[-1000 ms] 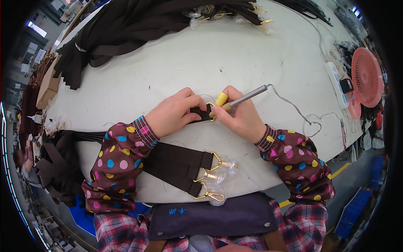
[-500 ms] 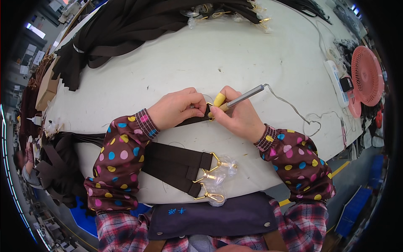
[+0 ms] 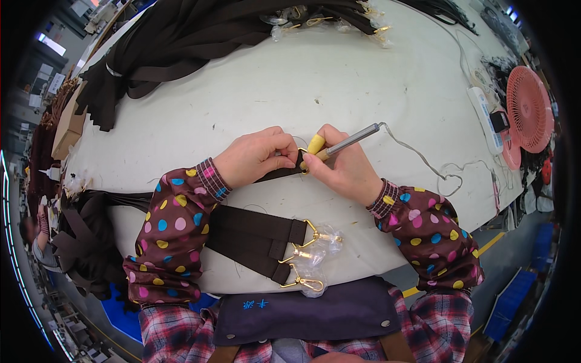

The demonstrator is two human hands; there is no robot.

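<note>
My left hand (image 3: 257, 156) is closed in a pinch on the end of a dark brown webbing strap (image 3: 279, 175), which carries a piece of gold-coloured hardware. In my right hand (image 3: 348, 166) is a corded, pen-shaped soldering iron (image 3: 356, 139) with a grey metal handle. A yellow finger cot (image 3: 316, 144) covers a fingertip of that hand. The iron's tip meets the strap end between my hands, where my fingers hide it. Nearer to me lie several dark straps (image 3: 254, 237) ending in gold snap hooks (image 3: 310, 284) wrapped in clear plastic.
A big bundle of dark straps (image 3: 181, 45) lies across the far left of the white table (image 3: 363, 78). Another heap of straps (image 3: 91, 242) hangs over the left edge. At the right are a white power strip (image 3: 486, 121) and a pink fan (image 3: 528, 109); the iron's grey cord (image 3: 417, 156) trails there.
Almost nothing differs. My left forearm has shifted very slightly to the right; both hands keep their hold at the strap end.
</note>
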